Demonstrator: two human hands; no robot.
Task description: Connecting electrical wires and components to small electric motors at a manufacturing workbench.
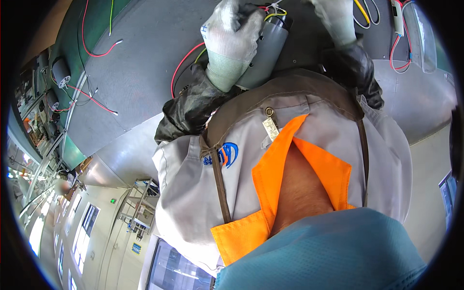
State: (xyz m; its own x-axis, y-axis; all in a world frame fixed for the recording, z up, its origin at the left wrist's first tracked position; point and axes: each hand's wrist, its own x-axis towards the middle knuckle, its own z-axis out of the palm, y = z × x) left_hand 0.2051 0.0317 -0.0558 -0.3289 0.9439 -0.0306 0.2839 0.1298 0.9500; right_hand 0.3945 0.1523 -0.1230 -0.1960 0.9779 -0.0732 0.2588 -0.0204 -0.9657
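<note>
My left hand, in a white knit glove, is closed with its fingers curled beside the top end of a grey cylindrical motor. Red, black and yellow-green wires come out at that end, close to my fingertips; what the fingers pinch is hidden. The motor lies tilted on the dark work surface, its lower end against my apron. My right hand, also gloved, reaches past the upper edge to the right of the motor, and its fingers are out of the picture. A red wire loops out left of my left wrist.
Loose red wire lies on the dark mat at left. More motors with leads stand at the far left. At right are a white device with red leads, a yellow cable and a clear plastic piece.
</note>
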